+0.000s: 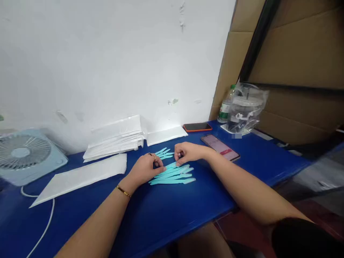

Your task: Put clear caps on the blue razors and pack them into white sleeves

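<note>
Several turquoise eyebrow razors (172,178) lie side by side in a loose fan on the blue table, with their pale blade ends toward the right. Behind them rests a smaller group of turquoise razors (163,153). My left hand (146,167), with a ring and a bracelet, is closed in a pinch at the handle ends of the front group. At the far side of that group, my right hand (186,153) pinches the upper razor with curled fingers. Both hands partly cover the razors between them.
A stack of white packets (115,138) and a flat white sheet (86,175) lie left. Behind are a white packet (166,136) and an orange-edged phone (197,127). Another phone (220,147) lies right. A fan (29,154), a bottle (224,109) and a bagged cup (244,111) stand around.
</note>
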Demonstrator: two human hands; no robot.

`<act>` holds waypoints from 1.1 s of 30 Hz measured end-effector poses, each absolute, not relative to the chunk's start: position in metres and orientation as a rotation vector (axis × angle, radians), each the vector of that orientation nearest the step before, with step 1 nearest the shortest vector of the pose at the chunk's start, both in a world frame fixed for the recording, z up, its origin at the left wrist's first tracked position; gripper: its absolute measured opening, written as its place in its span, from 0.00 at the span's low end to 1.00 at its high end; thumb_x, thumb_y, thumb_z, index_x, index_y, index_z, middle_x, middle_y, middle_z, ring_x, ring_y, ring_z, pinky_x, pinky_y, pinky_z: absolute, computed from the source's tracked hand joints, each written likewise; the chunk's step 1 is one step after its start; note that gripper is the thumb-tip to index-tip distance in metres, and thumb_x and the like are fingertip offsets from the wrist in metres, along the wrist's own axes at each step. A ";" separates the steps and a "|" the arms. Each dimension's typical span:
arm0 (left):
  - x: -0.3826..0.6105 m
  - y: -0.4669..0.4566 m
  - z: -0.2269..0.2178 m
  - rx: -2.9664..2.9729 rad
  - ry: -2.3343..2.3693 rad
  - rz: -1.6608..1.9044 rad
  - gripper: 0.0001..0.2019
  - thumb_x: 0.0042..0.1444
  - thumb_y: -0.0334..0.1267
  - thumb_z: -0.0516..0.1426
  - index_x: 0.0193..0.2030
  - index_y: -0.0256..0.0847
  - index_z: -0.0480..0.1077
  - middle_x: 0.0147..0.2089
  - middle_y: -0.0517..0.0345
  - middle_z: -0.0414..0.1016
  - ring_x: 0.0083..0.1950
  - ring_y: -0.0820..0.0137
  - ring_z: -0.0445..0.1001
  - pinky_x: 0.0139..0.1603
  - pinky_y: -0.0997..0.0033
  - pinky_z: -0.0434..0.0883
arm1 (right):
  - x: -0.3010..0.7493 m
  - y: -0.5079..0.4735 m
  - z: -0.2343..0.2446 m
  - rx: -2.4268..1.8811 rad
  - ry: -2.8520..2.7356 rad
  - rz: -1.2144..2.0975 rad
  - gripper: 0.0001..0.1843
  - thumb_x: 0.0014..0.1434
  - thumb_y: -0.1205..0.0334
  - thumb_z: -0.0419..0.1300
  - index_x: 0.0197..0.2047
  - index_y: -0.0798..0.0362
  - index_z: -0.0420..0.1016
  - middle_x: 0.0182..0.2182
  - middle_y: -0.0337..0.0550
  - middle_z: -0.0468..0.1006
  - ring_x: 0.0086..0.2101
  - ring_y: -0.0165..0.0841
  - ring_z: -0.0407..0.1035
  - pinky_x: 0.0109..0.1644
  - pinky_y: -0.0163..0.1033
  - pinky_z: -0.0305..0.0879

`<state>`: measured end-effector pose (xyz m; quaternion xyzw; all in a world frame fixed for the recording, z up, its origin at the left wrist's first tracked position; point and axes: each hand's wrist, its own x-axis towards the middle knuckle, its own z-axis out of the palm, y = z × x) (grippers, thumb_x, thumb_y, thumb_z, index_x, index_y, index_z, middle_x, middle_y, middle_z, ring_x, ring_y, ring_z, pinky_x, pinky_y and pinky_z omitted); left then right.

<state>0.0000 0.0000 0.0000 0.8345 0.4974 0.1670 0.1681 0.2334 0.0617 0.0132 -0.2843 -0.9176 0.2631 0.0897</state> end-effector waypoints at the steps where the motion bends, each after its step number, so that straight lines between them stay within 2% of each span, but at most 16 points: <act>1: 0.000 0.001 -0.001 2.364 1.432 0.469 0.12 0.50 0.49 0.56 0.30 0.42 0.73 0.33 0.60 0.74 0.35 0.70 0.70 0.34 0.73 0.63 | 0.234 0.062 0.013 -0.865 -2.725 0.803 0.13 0.45 0.56 0.66 0.31 0.57 0.78 0.29 0.40 0.70 0.29 0.28 0.63 0.30 0.30 0.57; 8: 0.003 0.003 -0.003 2.342 1.472 0.441 0.12 0.50 0.48 0.55 0.30 0.42 0.73 0.32 0.60 0.73 0.33 0.71 0.70 0.31 0.73 0.62 | 0.232 0.059 0.014 -0.900 -2.707 0.820 0.12 0.47 0.56 0.64 0.31 0.57 0.78 0.26 0.40 0.71 0.27 0.28 0.63 0.28 0.31 0.56; 15: -0.008 0.010 -0.002 2.370 1.653 0.459 0.12 0.52 0.48 0.54 0.29 0.42 0.72 0.31 0.59 0.73 0.33 0.70 0.70 0.32 0.71 0.62 | 0.247 0.070 0.014 -1.059 -2.562 0.666 0.09 0.48 0.59 0.64 0.30 0.56 0.78 0.31 0.42 0.74 0.31 0.30 0.66 0.32 0.32 0.58; 18: -0.013 0.012 -0.001 2.341 1.747 0.521 0.13 0.52 0.49 0.54 0.34 0.44 0.73 0.35 0.59 0.73 0.35 0.68 0.70 0.33 0.71 0.63 | 0.258 0.076 0.014 -1.195 -2.423 0.581 0.09 0.47 0.59 0.64 0.31 0.55 0.77 0.33 0.43 0.73 0.32 0.31 0.66 0.33 0.32 0.58; 21: -0.010 0.010 -0.001 2.358 1.726 0.543 0.16 0.50 0.53 0.55 0.37 0.44 0.72 0.37 0.58 0.73 0.37 0.67 0.70 0.34 0.70 0.63 | 0.258 0.076 0.012 -1.108 -2.449 0.573 0.10 0.48 0.58 0.64 0.32 0.54 0.77 0.34 0.43 0.72 0.34 0.31 0.66 0.35 0.32 0.59; 23: -0.005 0.007 0.000 2.405 1.674 0.495 0.17 0.49 0.54 0.55 0.35 0.44 0.73 0.36 0.58 0.73 0.37 0.67 0.70 0.34 0.70 0.63 | 0.251 0.074 0.009 -1.010 -2.519 0.573 0.10 0.48 0.58 0.64 0.33 0.54 0.78 0.34 0.43 0.72 0.34 0.31 0.65 0.36 0.32 0.59; 27: 0.001 0.005 -0.002 2.425 1.642 0.422 0.11 0.50 0.48 0.55 0.31 0.45 0.73 0.32 0.59 0.73 0.35 0.68 0.70 0.34 0.70 0.62 | 0.236 0.070 0.005 -0.986 -2.617 0.558 0.10 0.48 0.59 0.64 0.34 0.55 0.78 0.33 0.43 0.70 0.33 0.31 0.65 0.36 0.33 0.59; 33: -0.003 0.008 -0.003 2.367 1.672 0.386 0.10 0.51 0.46 0.55 0.28 0.44 0.72 0.29 0.61 0.72 0.31 0.71 0.69 0.30 0.72 0.61 | 0.241 0.070 0.009 -0.992 -2.641 0.663 0.09 0.48 0.58 0.64 0.29 0.55 0.77 0.31 0.42 0.72 0.31 0.30 0.66 0.33 0.32 0.58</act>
